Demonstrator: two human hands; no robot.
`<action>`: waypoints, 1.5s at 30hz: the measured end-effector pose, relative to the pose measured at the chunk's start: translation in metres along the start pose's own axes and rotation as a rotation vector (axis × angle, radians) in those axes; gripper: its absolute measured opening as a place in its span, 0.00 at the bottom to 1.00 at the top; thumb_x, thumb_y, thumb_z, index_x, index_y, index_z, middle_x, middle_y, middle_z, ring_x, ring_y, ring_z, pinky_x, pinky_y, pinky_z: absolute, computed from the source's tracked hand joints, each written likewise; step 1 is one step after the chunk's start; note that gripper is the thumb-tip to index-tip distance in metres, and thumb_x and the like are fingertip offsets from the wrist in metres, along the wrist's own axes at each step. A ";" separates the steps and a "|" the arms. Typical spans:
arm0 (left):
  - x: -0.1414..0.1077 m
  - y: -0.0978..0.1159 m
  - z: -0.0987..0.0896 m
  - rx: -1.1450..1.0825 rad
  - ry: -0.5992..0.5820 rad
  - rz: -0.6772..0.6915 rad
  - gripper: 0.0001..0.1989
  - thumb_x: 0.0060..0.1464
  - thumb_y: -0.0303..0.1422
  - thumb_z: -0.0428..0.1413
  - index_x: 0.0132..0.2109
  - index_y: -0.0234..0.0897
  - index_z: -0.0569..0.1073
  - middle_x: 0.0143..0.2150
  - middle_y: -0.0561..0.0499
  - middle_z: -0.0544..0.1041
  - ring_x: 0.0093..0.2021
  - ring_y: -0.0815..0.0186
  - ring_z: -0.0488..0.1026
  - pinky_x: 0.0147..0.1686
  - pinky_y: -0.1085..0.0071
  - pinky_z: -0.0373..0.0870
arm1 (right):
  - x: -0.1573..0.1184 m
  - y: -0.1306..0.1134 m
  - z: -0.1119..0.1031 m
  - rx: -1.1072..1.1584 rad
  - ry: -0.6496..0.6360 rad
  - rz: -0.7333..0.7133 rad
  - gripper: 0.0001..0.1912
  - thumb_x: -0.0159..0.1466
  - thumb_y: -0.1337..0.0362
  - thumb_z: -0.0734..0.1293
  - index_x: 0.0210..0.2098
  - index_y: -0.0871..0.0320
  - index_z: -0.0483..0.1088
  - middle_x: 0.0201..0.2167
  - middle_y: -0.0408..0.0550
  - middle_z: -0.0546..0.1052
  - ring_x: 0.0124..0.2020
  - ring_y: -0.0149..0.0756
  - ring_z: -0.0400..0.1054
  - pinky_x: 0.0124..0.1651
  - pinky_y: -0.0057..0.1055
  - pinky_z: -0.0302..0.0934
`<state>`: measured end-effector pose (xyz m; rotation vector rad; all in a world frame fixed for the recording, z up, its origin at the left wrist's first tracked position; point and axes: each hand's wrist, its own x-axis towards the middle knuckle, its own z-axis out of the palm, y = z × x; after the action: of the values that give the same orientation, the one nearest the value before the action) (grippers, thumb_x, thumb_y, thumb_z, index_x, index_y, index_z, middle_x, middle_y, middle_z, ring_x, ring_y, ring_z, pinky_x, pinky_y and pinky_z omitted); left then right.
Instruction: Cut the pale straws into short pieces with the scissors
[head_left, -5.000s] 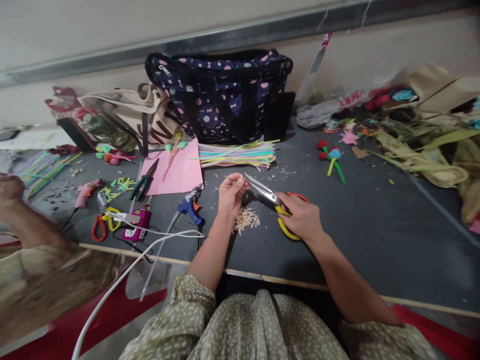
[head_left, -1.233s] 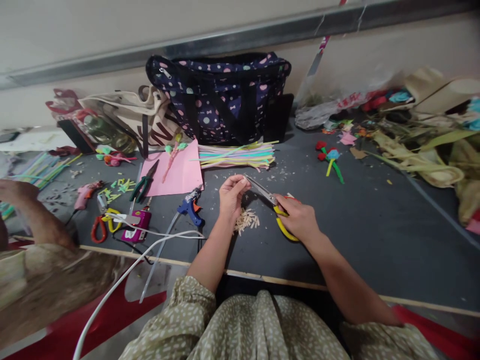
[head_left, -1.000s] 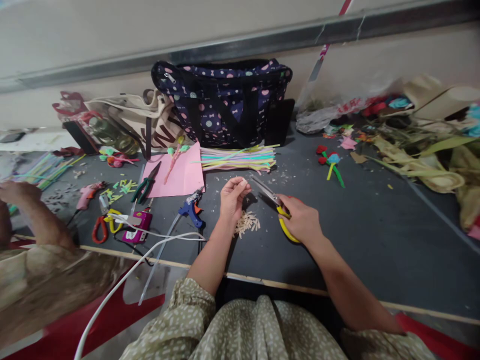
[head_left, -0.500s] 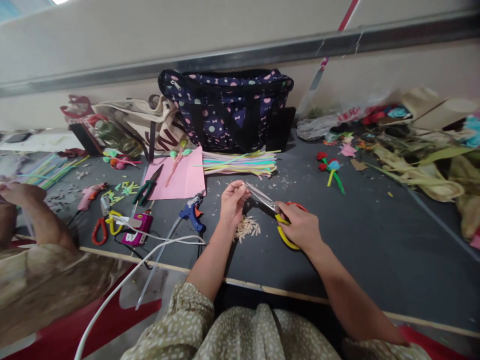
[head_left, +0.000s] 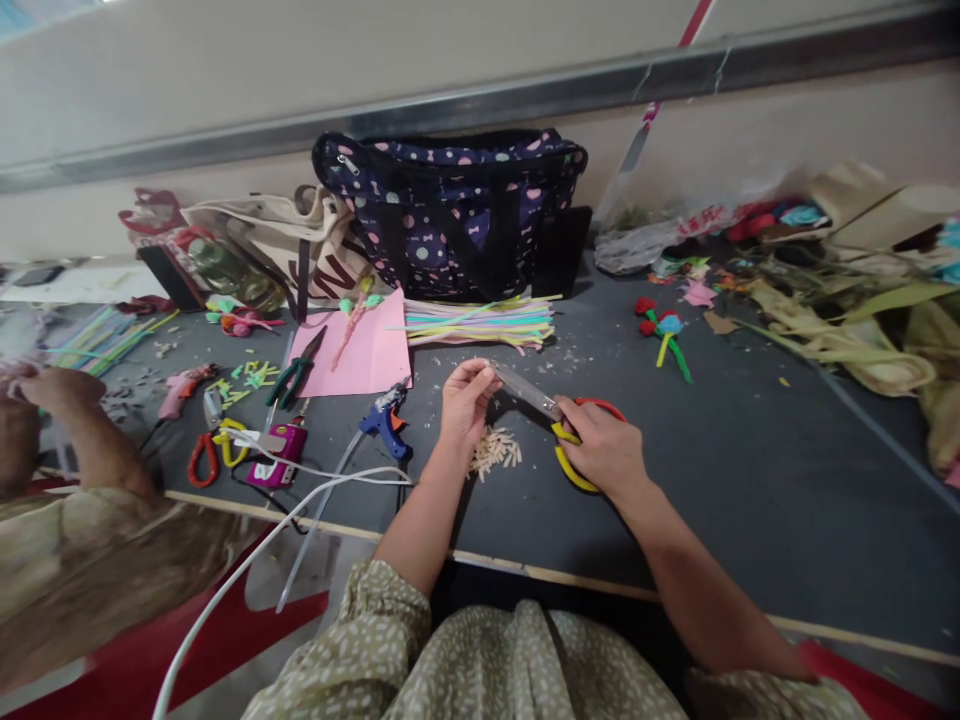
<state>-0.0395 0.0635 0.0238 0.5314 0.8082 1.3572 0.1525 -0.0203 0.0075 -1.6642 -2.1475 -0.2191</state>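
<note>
Scissors (head_left: 527,390) with yellow and red handles are held above the dark table (head_left: 720,480), their blades directed toward the left hand (head_left: 465,400); whether the tips touch it cannot be told. The handles are enclosed by the curled fingers of the right hand (head_left: 606,445). A small pale piece (head_left: 492,369) is pinched between the left thumb and forefinger and is mostly hidden by them. The scissors are judged rigid, fairly weighty and best held by the loops; the piece is judged very light and easily dropped, best gripped at one end. Beside the left wrist, a pile of short pale strips (head_left: 496,452) is gathered. Farther out are seen a blue glue gun (head_left: 385,425), a bundle of coloured strips (head_left: 480,322) and a pink sheet (head_left: 375,362), backed by a patterned bag (head_left: 431,245).
</note>
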 end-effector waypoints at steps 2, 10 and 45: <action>0.000 0.001 0.000 0.002 0.011 -0.004 0.14 0.35 0.31 0.69 0.32 0.35 0.75 0.29 0.56 0.76 0.27 0.76 0.73 0.32 0.78 0.72 | -0.001 0.000 0.002 0.007 0.006 0.005 0.19 0.59 0.65 0.62 0.50 0.55 0.69 0.30 0.42 0.75 0.32 0.30 0.67 0.33 0.27 0.51; 0.001 0.000 -0.002 -0.022 0.030 -0.062 0.16 0.35 0.30 0.69 0.35 0.35 0.76 0.27 0.55 0.77 0.27 0.74 0.74 0.32 0.77 0.72 | -0.003 0.002 0.007 0.065 0.056 0.024 0.19 0.60 0.67 0.61 0.50 0.54 0.69 0.31 0.40 0.76 0.32 0.28 0.67 0.33 0.25 0.51; -0.003 -0.006 0.001 -0.118 0.079 -0.115 0.14 0.36 0.28 0.68 0.34 0.34 0.76 0.26 0.55 0.77 0.26 0.75 0.74 0.33 0.78 0.71 | -0.003 -0.003 0.008 -0.038 0.045 0.000 0.19 0.62 0.65 0.61 0.52 0.54 0.69 0.31 0.41 0.77 0.32 0.28 0.68 0.31 0.26 0.50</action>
<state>-0.0350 0.0595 0.0205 0.3364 0.8055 1.3172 0.1484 -0.0211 -0.0006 -1.6640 -2.1233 -0.2962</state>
